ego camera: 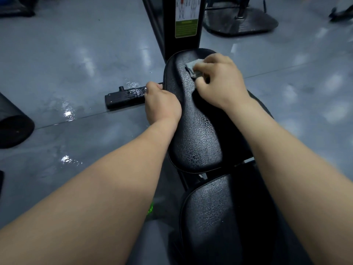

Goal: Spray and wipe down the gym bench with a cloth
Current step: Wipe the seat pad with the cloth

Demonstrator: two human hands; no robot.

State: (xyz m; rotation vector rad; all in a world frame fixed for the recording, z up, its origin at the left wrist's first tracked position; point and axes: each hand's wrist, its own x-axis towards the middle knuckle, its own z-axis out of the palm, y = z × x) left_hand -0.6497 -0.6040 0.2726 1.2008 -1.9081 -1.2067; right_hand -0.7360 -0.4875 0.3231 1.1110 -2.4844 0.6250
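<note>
The grey cloth [193, 68] sits bunched at the far end of the wet black surface [198, 134], pinched by the curled fingers of the right hand [219, 81]. The left hand [162, 103] grips the surface's left edge. Beyond stands a post [181, 25] on wet floor [76, 73].

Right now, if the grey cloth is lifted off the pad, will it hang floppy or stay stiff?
Probably floppy: the cloth is bunched and creased under the right hand. Likely light, since it looks thin. Possibly damp and clingy, as droplets bead on the bench pad.
</note>
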